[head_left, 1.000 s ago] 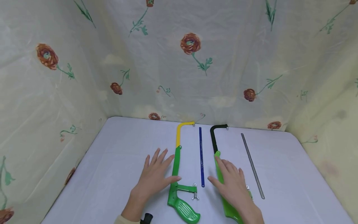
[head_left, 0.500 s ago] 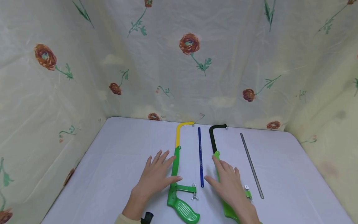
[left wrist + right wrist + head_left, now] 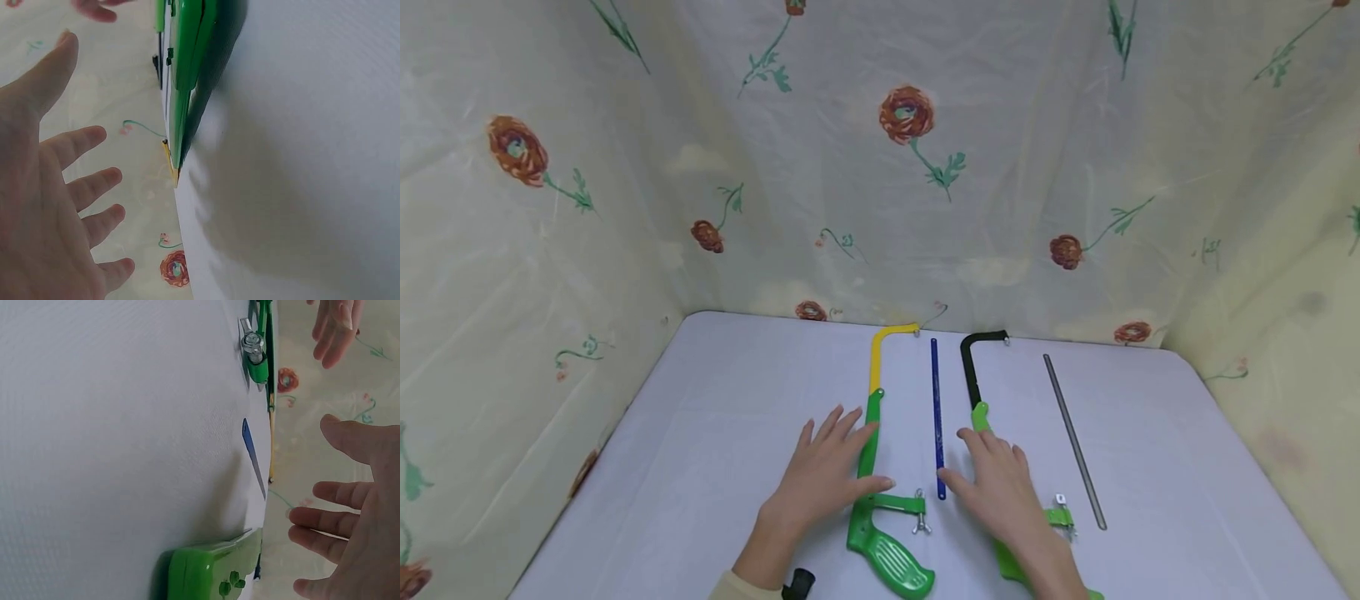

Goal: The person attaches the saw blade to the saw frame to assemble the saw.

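Two hacksaw frames lie side by side on the white table [image 3: 715, 433]. The left one is a yellow and green frame [image 3: 874, 417] with a green handle [image 3: 891, 562]. The right one is a black and green frame [image 3: 974, 383]. Between them lies a blue blade [image 3: 937, 417], and a grey blade [image 3: 1072, 437] lies to the right. My left hand [image 3: 835, 467] hovers open over the yellow and green frame [image 3: 187, 75]. My right hand [image 3: 981, 471] hovers open over the black and green frame, thumb near the blue blade's [image 3: 253, 456] near end. Neither hand holds anything.
Floral cloth [image 3: 910, 167] walls in the table at the back and both sides. A small black object [image 3: 797, 582] shows at my left wrist. A wing nut [image 3: 253, 344] sits on the left saw's clamp.
My right hand has slid left toward the blue blade, uncovering more of the black and green saw's clamp. My left hand has shifted slightly right onto the yellow and green frame.
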Demonstrator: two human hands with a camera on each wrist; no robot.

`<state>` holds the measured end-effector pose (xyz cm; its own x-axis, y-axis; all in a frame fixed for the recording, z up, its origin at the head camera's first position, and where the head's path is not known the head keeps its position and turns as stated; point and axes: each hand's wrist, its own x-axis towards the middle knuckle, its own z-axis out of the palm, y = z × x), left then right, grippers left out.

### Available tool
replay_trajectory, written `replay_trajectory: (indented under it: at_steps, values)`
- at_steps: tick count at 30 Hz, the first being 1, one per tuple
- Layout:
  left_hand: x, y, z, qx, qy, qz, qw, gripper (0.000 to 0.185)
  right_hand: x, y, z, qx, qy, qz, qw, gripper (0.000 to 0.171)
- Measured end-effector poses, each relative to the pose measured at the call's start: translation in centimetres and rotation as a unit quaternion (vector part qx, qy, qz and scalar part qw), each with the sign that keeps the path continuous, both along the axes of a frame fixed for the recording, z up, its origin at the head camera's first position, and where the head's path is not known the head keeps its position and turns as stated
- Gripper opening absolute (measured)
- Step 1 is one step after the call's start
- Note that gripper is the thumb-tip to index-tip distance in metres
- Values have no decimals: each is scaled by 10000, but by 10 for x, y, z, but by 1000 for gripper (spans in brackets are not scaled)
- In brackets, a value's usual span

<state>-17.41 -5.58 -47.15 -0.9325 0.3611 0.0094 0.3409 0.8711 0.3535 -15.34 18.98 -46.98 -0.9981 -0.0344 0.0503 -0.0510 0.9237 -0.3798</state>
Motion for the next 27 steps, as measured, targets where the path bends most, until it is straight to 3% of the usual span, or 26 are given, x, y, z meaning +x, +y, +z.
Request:
replay_trajectory:
  at_steps: [14, 27]
  values:
    - [1, 7, -4, -215, -121, -241, 9994, 79, -1, -11, -4, -69, -150, -118, 9998, 67]
    - [1, 11, -9, -404, 146, -353, 9985, 71, -7, -14, -4, -96, -183, -79, 9998, 63]
